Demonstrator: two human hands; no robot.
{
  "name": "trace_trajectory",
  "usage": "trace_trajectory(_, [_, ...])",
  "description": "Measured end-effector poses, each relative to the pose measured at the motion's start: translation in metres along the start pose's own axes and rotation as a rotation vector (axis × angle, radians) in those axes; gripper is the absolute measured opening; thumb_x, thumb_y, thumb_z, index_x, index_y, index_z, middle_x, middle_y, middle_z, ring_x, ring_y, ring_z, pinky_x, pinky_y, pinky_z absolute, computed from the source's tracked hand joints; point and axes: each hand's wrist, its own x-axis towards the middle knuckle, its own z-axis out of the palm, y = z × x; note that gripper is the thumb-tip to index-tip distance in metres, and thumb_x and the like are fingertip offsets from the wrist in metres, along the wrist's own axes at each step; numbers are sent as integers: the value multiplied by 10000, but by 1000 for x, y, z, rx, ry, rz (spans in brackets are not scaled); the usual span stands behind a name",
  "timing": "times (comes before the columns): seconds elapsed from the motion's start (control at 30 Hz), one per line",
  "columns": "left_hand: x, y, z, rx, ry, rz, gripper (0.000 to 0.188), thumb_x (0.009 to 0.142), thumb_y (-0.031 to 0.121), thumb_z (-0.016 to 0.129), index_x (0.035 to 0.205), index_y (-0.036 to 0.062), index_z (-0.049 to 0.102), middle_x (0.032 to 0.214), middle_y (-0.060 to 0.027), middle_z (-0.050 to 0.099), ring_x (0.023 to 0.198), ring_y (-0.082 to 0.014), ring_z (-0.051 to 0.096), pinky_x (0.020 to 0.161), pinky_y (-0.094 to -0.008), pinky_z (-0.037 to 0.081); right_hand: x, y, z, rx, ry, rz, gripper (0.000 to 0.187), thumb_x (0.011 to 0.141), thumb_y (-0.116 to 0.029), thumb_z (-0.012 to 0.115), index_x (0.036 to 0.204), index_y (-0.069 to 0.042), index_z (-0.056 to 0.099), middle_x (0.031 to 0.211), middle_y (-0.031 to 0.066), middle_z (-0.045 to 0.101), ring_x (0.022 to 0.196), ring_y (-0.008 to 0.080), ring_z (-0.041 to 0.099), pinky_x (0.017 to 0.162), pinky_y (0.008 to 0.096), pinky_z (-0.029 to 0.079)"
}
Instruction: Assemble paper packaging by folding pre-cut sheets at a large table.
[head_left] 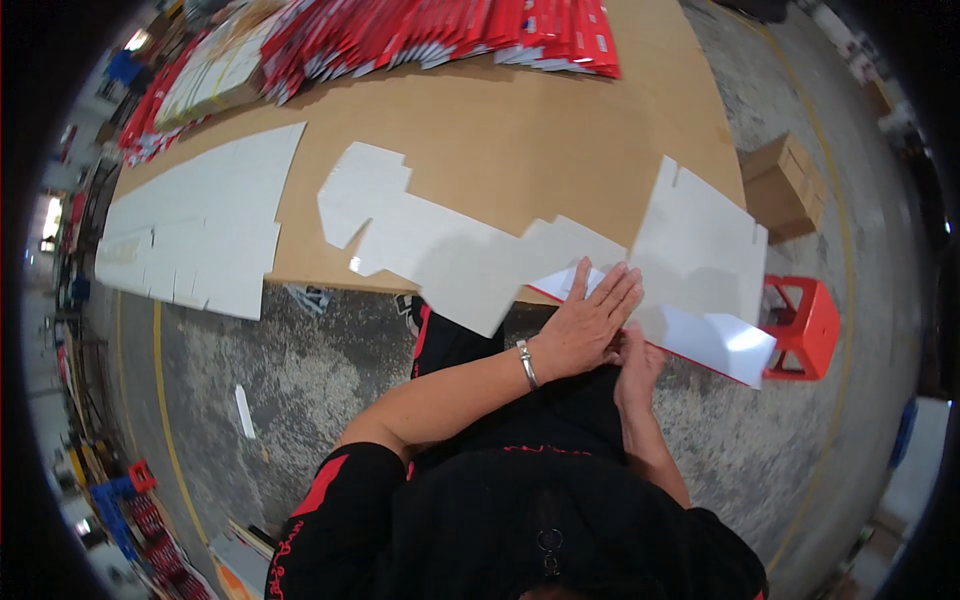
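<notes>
"Grey-white card starts the frame at left: a slotted sheet (200, 235) rests on a brown table (480, 150), its near edge jutting past the tabletop. What comes next?"

"Red packs (430, 35) fan out along the far side. Nearer the person, a cut-out card (465, 250) reaches across mid-table, one corner hanging over the near edge."

"And the hands?"

"The left hand (583, 325) lies palm down at the card's right end, fingers stretched out, one apart from the rest. The right hand (638, 375) sits just beside it at the near edge, partly hidden; whether it pinches anything, I cannot tell."

"Farther right?"

"A broad pale panel (700, 225) and, in front of it, a glossy white strip (715, 345) with a red edge, near a red stool (805, 325). The hands hide where these meet the card."

"What could go wrong?"

"Uneven pressure from the left hand could crease the card off line. The overhanging parts appear unsupported, so a leaning body or snagging sleeve could bend them or drag the work askew."
</notes>
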Motion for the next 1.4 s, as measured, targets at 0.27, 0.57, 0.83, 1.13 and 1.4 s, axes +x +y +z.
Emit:
trace_trajectory(0.27, [-26, -14, -1, -59, 66, -53, 1069, 694, 554, 737, 1485, 10, 269, 1580, -126, 225, 1487, -298, 123, 1170, -593, 67, 38, -35, -20, -930, 183, -928, 294, 971, -82, 501, 1198, 92, 570, 1180, 247, 604, 1074, 330, 605, 902, 397, 468])
trace_trajectory(0.57, [-140, -94, -58, 27, 50, -272, 838, 636, 36, 761, 1394, -11, 407, 1500, -161, 367, 1424, -335, 300, 1183, -472, 237, 74, -76, 8, -1171, -208, -1217, 524, 869, 139, 395, 1373, 18, 473, 1411, 202, 486, 1346, 357, 431, 1124, 451, 339])
trace_trajectory(0.83, [-148, -151, -89, -350, 309, -263, 302, 672, -37, 659, 954, 65, 699, 979, -77, 633, 952, -292, 592, 834, -366, 510, 90, -77, -2, -1096, -361, -1054, 609, 835, 176, 354, 1395, -29, 477, 1405, 178, 502, 1353, 313, 437, 1135, 433, 327])
trace_trajectory(1.13, [-87, -139, -59, 42, 408, -532, 221, 845, 219, 663, 1009, 75, 699, 894, -74, 593, 875, -264, 578, 683, -367, 482, 78, -71, -15, -1020, -303, -1005, 652, 820, 129, 386, 1436, -77, 444, 1476, 152, 437, 1399, 333, 365, 1150, 464, 274])
trace_trajectory(1.4, [-89, -109, -59, 177, 193, -313, 773, 838, 463, 643, 1454, 81, 372, 1512, -170, 321, 1436, -362, 210, 1119, -618, 168, 50, -59, 67, -1532, -604, -1134, 652, 850, -413, 658, 1436, -224, 446, 1524, 34, 374, 1428, 309, 279, 1147, 575, 182])
